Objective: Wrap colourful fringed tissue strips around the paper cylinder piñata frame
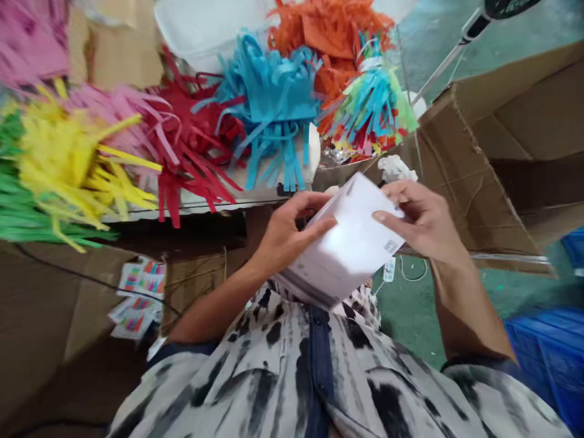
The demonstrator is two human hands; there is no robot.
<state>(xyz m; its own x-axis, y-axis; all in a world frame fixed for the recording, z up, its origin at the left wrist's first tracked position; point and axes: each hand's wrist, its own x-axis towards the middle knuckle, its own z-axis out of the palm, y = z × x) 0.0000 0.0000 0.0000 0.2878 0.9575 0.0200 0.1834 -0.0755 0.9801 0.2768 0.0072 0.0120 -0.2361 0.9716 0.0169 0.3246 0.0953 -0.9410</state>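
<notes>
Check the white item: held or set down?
Held: the left hand and right hand grip the white item from opposite sides, both thumbs on its face.

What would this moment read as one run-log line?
left hand: holds white printed packet | right hand: holds same packet | beyond: light-blue fringe, multicolored tassel

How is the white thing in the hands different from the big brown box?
Colour: the white thing is pale with some grey print, while the brown box is plain cardboard colour where it shows.
Size: the white thing is much smaller than the brown box.
Place: the left hand and right hand hold the white thing; neither holds the brown box.
Both have flat sides.
</notes>
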